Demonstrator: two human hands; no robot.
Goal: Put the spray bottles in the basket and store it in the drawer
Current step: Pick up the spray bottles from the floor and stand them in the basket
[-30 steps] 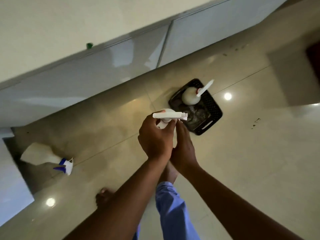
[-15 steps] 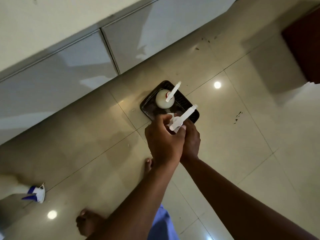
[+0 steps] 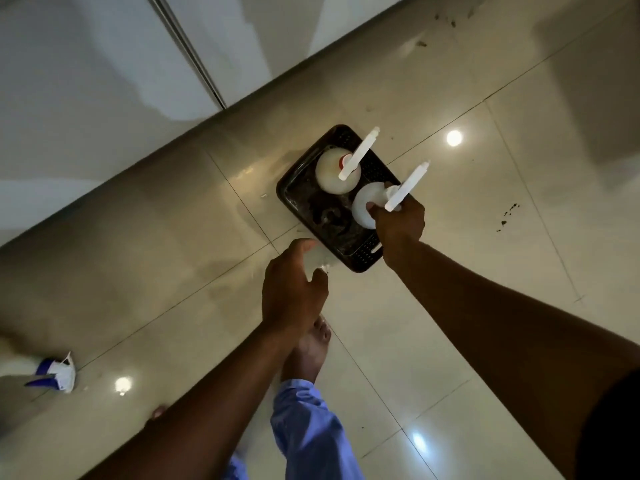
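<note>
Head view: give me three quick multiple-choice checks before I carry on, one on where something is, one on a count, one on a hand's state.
1. Where is the bottle with the blue trigger?
A. in the basket
B. on the floor, far left
C. in the left hand

2. How many spray bottles are within the basket's outline?
A. one
B. two
C. three

3. What is the left hand doing?
A. gripping a bottle
B. holding the basket
C. open, holding nothing

Answers:
1 B: the blue-trigger bottle lies on the tiles, far from the basket.
2 B: one bottle stands there and the right hand holds a second bottle over it.
3 C: the left hand hovers with fingers spread.
</note>
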